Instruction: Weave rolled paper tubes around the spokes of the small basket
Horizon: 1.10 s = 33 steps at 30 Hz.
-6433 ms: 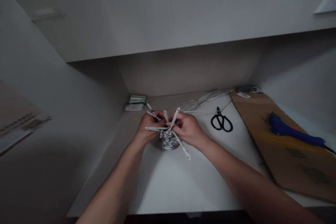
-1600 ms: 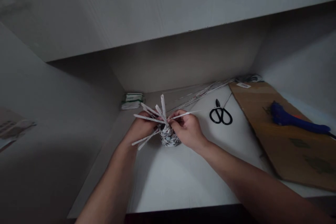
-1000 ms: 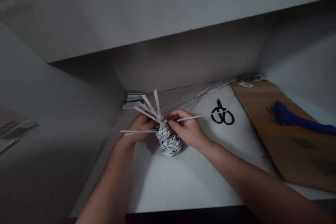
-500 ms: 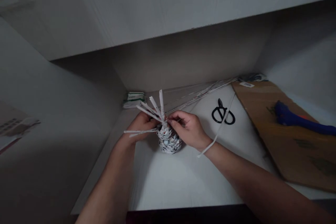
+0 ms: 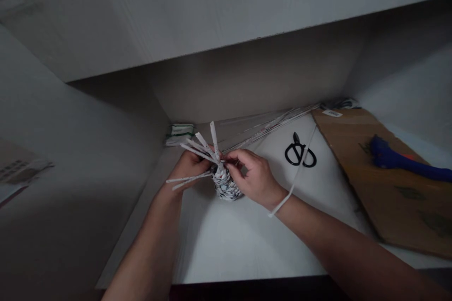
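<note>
A small woven basket [image 5: 226,187] of rolled newspaper stands between my hands on the white surface. Several paper tubes [image 5: 202,146] fan upward from its top, and two more stick out to the left. My left hand [image 5: 192,164] is closed round the far left side of the basket's upper part, its fingertips hidden behind the tubes. At the rim, my right hand [image 5: 252,171] pinches a paper tube between thumb and forefinger. A long thin paper strip [image 5: 292,187] lies across my right wrist.
Black-handled scissors [image 5: 300,150] lie right of my right hand. Beyond them is a brown cardboard sheet [image 5: 374,188] bearing a blue glue gun [image 5: 399,160]. Long paper tubes [image 5: 271,127] stretch along the back, a green-and-white packet [image 5: 180,134] at back left. A shelf edge [image 5: 257,37] overhangs.
The basket has tilted slightly, and its upright tubes have shifted a little left. My right hand has rolled slightly over the rim. The strip's loose end has moved slightly down and right.
</note>
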### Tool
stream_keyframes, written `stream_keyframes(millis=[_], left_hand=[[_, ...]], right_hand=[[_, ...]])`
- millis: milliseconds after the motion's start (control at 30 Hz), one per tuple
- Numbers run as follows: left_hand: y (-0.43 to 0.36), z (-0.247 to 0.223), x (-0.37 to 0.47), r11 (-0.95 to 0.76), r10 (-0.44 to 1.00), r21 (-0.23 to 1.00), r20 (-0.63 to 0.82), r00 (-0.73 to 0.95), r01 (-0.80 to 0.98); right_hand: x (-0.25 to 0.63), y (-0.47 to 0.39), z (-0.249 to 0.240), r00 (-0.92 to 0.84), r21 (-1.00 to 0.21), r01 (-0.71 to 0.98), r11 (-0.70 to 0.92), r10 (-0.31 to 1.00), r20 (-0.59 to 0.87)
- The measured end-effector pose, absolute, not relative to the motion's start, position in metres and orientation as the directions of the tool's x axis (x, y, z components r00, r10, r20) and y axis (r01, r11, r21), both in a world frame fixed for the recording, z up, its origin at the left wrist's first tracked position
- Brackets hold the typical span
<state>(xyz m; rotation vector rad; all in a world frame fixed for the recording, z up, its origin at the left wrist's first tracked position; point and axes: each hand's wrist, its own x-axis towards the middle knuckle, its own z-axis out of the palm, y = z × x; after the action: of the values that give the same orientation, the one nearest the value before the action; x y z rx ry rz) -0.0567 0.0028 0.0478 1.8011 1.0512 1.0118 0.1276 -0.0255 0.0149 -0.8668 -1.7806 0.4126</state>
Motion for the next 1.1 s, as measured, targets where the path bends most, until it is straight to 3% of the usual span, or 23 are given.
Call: stream_keyframes(millis=[300, 500, 800, 933, 1100], left_hand=[[0.005, 0.039, -0.052, -0.371, 0.904, 0.873, 0.263, 0.336, 0.316], [0.005, 0.038, -0.051, -0.390, 0.911, 0.836, 0.289, 0.294, 0.386], [-0.004, 0.042, -0.044, -0.443, 0.896, 0.723, 0.356, 0.264, 0.529], [-0.009, 0.045, -0.041, -0.455, 0.890, 0.688, 0.373, 0.263, 0.565], [-0.011, 0.048, -0.038, -0.452, 0.892, 0.676, 0.359, 0.277, 0.582]], right_hand=[[0.125, -0.025, 0.011, -0.089, -0.682, 0.440, 0.584, 0.784, 0.614], [0.129, -0.024, 0.011, -0.199, -0.553, 0.470, 0.688, 0.693, 0.693], [0.133, -0.021, 0.020, -0.156, -0.721, 0.441, 0.535, 0.837, 0.525], [0.136, -0.023, 0.025, -0.214, -0.647, 0.495, 0.579, 0.804, 0.555], [0.135, -0.028, 0.025, -0.249, -0.448, 0.633, 0.631, 0.715, 0.654]])
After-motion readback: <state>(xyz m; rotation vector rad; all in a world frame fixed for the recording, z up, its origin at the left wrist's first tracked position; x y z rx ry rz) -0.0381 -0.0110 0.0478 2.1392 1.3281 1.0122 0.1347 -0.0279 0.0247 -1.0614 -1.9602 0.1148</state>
